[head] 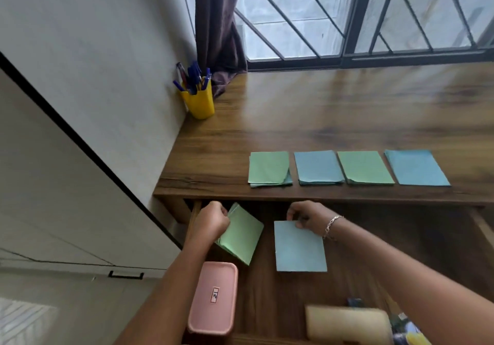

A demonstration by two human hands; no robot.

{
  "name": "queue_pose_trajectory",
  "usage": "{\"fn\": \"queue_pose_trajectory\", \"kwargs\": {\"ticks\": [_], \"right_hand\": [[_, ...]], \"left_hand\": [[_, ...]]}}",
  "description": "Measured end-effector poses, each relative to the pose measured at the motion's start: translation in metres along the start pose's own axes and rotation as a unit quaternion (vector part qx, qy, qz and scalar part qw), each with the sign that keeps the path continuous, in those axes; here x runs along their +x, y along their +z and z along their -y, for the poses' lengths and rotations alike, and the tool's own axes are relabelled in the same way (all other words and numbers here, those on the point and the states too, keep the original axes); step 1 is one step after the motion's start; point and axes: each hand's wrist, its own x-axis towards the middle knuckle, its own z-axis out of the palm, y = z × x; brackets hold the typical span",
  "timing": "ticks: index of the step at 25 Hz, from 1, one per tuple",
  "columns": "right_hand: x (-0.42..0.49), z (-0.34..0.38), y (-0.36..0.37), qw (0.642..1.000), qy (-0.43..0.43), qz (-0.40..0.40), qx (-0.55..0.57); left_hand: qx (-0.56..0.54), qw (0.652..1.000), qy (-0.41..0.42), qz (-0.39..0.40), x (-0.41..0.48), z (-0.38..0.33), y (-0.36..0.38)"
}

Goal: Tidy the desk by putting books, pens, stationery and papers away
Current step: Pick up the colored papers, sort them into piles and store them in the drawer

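Both hands are down in an open wooden drawer (267, 304) under the desk. My left hand (212, 220) grips a stack of green papers (242, 237), held tilted at the drawer's left side. My right hand (307, 216) pinches the top edge of a blue paper stack (299, 247) lying flat on the drawer bottom. On the desk (320, 120) near its front edge lie four stacks in a row: green (268, 168), blue (318, 167), green (365, 167), blue (417, 167).
A yellow holder (199, 102) full of blue pens stands at the desk's back left corner by the wall. A pink case (213, 296) and a beige case (347, 323) sit in the drawer's front. A dark curtain (216, 24) hangs by the barred window.
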Motion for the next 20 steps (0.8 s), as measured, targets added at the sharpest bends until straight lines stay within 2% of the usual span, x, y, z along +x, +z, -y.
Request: {"fn": "queue_pose_trajectory", "kwargs": {"ticks": [9, 12, 15, 17, 20], "right_hand": [[0.048, 0.01, 0.056, 0.997, 0.063, -0.004, 0.047], [0.051, 0.014, 0.064, 0.997, 0.064, -0.023, 0.028], [0.04, 0.016, 0.064, 0.992, 0.021, -0.07, -0.1], [0.027, 0.016, 0.069, 0.989, -0.027, -0.065, -0.134], [0.012, 0.01, 0.087, 0.983, -0.068, -0.01, -0.173]], "left_hand": [[0.195, 0.98, -0.017, -0.041, 0.002, 0.013, 0.02], [0.279, 0.957, 0.046, -0.068, -0.003, 0.003, 0.028], [0.334, 0.929, 0.153, 0.034, 0.002, 0.003, 0.038], [0.353, 0.915, 0.163, 0.109, 0.007, 0.009, 0.043], [0.337, 0.921, 0.147, 0.132, 0.011, 0.013, 0.052]]}}
